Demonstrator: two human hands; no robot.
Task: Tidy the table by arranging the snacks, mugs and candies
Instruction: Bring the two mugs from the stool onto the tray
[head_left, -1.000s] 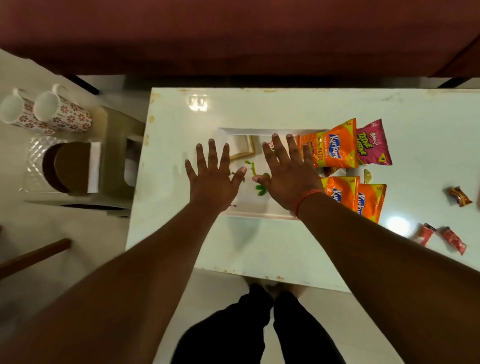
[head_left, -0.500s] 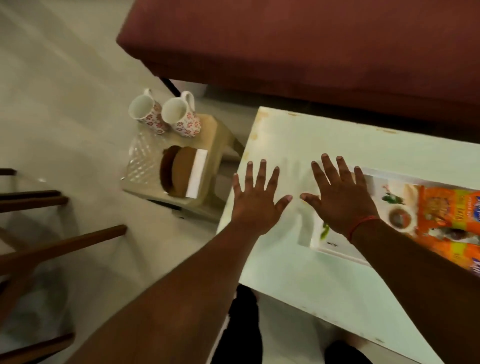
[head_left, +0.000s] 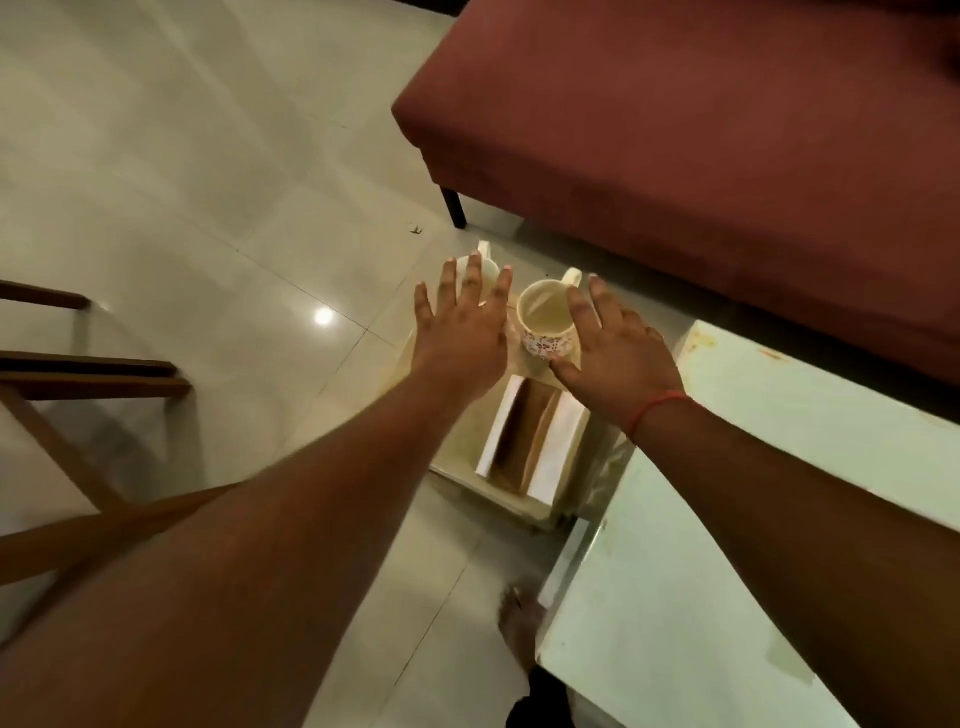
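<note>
Mugs, one right mug (head_left: 544, 323) in clear view and one left mug (head_left: 480, 265) mostly hidden, stand on the low stool (head_left: 457, 447) beside the table (head_left: 779, 467), and with the left hand (head_left: 462, 332) and right hand (head_left: 615, 353) both spread and grasping nothing, each should close around one body or handle before lifting.

Bare forearms; red thread band (head_left: 655, 409) circles right wrist.

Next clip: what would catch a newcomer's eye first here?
Two outstretched hands, the left hand covering one mug and the right hand beside a floral mug, both mugs on a low stool. Behind them stands a maroon sofa.
</note>
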